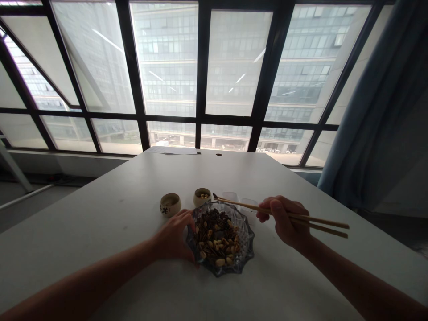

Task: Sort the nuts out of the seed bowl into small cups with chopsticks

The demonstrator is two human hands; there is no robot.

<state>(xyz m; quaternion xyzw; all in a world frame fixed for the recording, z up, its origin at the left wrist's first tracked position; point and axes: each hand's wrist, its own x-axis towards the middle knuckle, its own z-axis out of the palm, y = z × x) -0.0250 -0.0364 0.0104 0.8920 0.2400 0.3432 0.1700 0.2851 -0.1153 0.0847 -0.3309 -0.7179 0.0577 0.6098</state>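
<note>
A glass bowl with a scalloped rim holds a mix of sunflower seeds, peanuts and pistachio-like nuts. My left hand grips its left rim, thumb and fingers around the edge. In my right hand is a pair of wooden chopsticks, their tips closed on a small dark seed above the bowl's far rim. Just behind the tips stands a small ceramic cup with a few nuts inside. Another ceramic cup, with dark writing on its side, stands to the left; its contents are unclear.
Two small translucent containers, one at the back and one nearer, stand behind the bowl, partly hidden by the chopsticks. White paper lies at the table's far end by the windows. A blue curtain hangs at right.
</note>
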